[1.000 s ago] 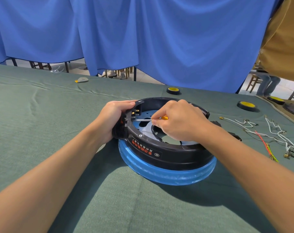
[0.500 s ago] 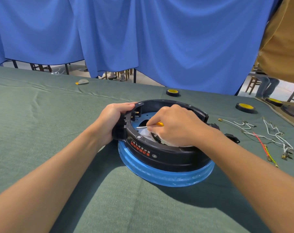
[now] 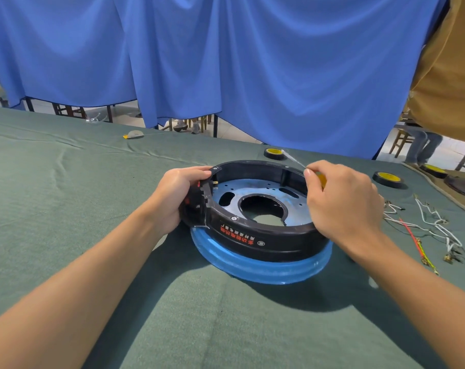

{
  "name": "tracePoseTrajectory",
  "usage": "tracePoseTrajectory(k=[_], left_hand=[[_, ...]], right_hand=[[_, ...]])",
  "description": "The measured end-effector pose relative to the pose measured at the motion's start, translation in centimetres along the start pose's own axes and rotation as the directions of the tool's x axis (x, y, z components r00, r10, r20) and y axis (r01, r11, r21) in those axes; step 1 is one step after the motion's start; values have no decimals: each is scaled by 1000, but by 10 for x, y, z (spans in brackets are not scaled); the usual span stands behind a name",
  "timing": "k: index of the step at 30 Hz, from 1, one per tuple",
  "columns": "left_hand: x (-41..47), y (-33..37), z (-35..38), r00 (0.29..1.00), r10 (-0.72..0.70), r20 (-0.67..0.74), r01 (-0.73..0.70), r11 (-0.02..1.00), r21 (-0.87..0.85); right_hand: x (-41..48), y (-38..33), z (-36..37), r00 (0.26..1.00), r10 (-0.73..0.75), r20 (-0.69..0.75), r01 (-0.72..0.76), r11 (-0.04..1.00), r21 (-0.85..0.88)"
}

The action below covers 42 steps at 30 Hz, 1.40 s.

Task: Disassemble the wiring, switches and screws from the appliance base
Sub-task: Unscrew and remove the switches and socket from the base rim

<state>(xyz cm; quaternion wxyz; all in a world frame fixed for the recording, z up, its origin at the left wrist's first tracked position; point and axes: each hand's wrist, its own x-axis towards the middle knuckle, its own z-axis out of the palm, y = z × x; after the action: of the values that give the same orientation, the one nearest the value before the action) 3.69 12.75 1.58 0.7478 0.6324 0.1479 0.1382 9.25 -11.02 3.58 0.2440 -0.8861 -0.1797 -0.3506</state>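
The appliance base (image 3: pixel 263 238), a black ring over a blue rim, lies on the green cloth at centre. Its metal floor plate (image 3: pixel 252 189) with a large round hole shows inside. My left hand (image 3: pixel 176 198) grips the switch housing (image 3: pixel 195 203) on the ring's left side. Over the ring's right edge, my right hand (image 3: pixel 343 202) holds a small screwdriver (image 3: pixel 295 159) with a yellow handle; its blurred shaft points up and to the left, clear of the base.
Loose white, red and yellow-green wires (image 3: pixel 428 227) lie on the cloth to the right. Three black-and-yellow tape rolls (image 3: pixel 387 178) sit along the far edge. A small grey object (image 3: pixel 134 134) lies far left. Blue curtains hang behind; a person in tan stands at the right.
My right hand has lifted the screwdriver out of the ring's left interior and swung right, above the right rim. The floor plate is now uncovered. My left hand keeps its grip.
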Motion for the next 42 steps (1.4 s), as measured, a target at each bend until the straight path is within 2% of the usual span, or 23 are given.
tracePoseTrajectory(k=[6,11,13,15,17,19,21,23,25,28,33,37,42], left_hand=[[6,-4,0,992,69,-104,-77,995,-70],[9,-5,2,987,98,-127,-104,994,-45],[9,-4,-1,990,99,-101,-100,995,0],[10,-4,-4,993,104,-56,-103,994,29],[11,-4,-7,992,125,-15,-124,990,69],[10,-4,-9,990,141,2,-140,982,124],[10,-4,-9,987,157,25,-159,973,170],[9,-4,-9,984,171,47,-177,965,192],[8,-5,-9,981,184,55,-191,961,201],[8,-6,-9,980,187,62,-196,959,203],[8,-5,-11,981,169,91,-184,964,193],[10,-5,-15,981,155,119,-176,966,192],[11,-6,-19,977,157,141,-181,968,175]], right_hand=[[35,18,24,997,71,-28,-72,995,-66],[34,14,20,993,81,-83,-88,993,-80],[19,-1,9,995,-4,-97,6,1000,17],[-4,-22,-7,985,-163,-54,168,978,123],[-29,-42,-22,928,-350,124,327,929,173],[-51,-58,-33,840,-431,331,393,902,178],[-62,-66,-39,809,-456,370,426,889,165],[-62,-68,-40,816,-463,346,445,885,137],[-57,-67,-34,801,-445,399,459,886,66],[-56,-75,-32,795,-462,394,502,865,2],[-55,-107,-35,813,-496,305,491,865,98],[-57,-116,-28,791,-452,412,508,861,-32],[-61,-109,-18,807,-471,358,515,857,-34]])
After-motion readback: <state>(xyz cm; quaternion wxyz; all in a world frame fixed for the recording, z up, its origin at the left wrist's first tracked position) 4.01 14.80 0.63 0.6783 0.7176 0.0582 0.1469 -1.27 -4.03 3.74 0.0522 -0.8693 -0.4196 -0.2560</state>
